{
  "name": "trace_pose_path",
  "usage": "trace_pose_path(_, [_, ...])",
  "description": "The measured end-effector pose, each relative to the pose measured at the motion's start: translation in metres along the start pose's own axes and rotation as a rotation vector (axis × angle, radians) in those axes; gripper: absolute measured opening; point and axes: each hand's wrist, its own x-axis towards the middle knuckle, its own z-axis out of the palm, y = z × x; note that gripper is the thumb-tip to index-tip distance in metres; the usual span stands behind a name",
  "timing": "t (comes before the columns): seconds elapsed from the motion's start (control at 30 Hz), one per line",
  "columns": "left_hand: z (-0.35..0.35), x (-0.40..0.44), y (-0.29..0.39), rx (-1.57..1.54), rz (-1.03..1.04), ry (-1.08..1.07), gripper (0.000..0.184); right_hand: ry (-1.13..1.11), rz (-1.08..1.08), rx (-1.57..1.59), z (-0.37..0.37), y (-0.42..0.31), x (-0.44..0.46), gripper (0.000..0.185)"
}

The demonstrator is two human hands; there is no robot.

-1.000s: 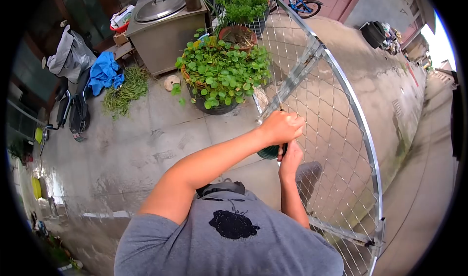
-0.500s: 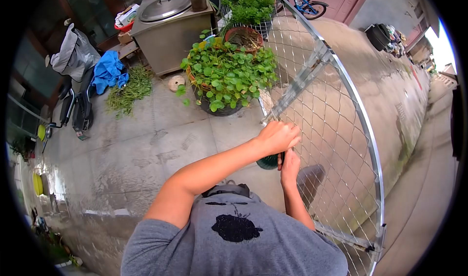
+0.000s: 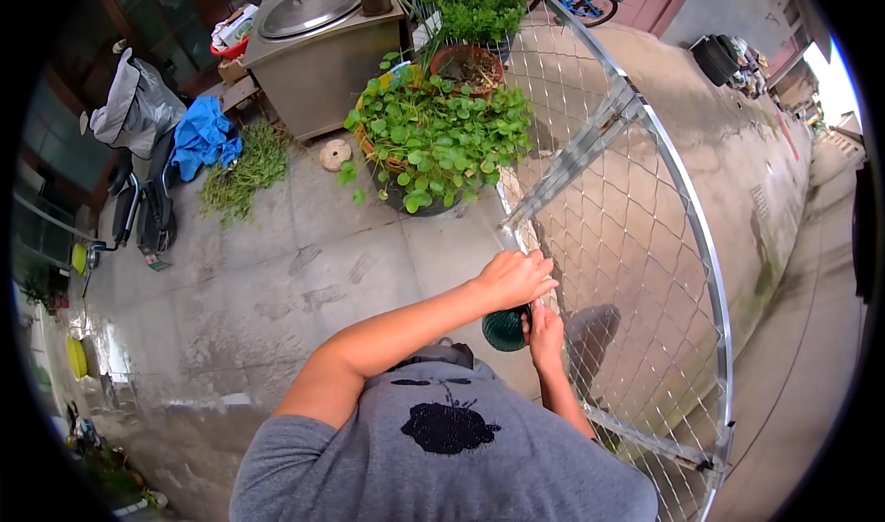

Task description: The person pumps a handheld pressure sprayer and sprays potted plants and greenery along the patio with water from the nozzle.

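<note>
My left hand (image 3: 514,280), just right of the frame's centre, has its fingers folded in, knuckles up; I can't tell what, if anything, is pinched inside. My right hand (image 3: 546,336) sits directly below it, so close that I can't make out whether they touch. Its fingers are bent against a dark green round thing (image 3: 506,330), which they seem to grip by its right side.

That side matters most: the green thing lies left of my right hand and below my left, with the right nearer. It looks round from here, so I can read no long axis.

Both hands are beside the near edge of the wire-mesh panel (image 3: 636,255), which spreads across the frame's right half. Its flat metal brace (image 3: 581,158) slants from just above my left hand toward the upper right. Farther up, at upper centre, stands a leafy potted plant (image 3: 438,140).
</note>
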Motion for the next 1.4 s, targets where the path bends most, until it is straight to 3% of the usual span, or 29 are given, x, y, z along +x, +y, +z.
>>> trace_pose_path(0.23, [-0.022, -0.012, -0.005, 0.038, -0.129, 0.022, 0.036, -0.055, -0.039, -0.104, 0.01, -0.009, 0.005, 0.049])
trace_pose_path(0.47, [-0.035, -0.023, -0.005, 0.092, -0.209, 0.101, 0.038, -0.097, -0.069, 0.027, 0.021, -0.007, 0.015, 0.049])
trace_pose_path(0.77, [-0.02, -0.022, 0.013, 0.065, -0.123, 0.117, 0.031, -0.041, -0.06, 0.085, 0.006, 0.007, 0.011, 0.048])
trace_pose_path(1.17, [0.027, -0.026, 0.043, 0.032, -0.061, -0.017, 0.03, 0.062, -0.013, -0.041, -0.034, 0.046, -0.017, 0.049])
trace_pose_path(1.4, [0.043, -0.021, 0.061, 0.008, 0.016, -0.03, 0.026, 0.115, 0.016, 0.194, -0.042, 0.06, -0.027, 0.048])
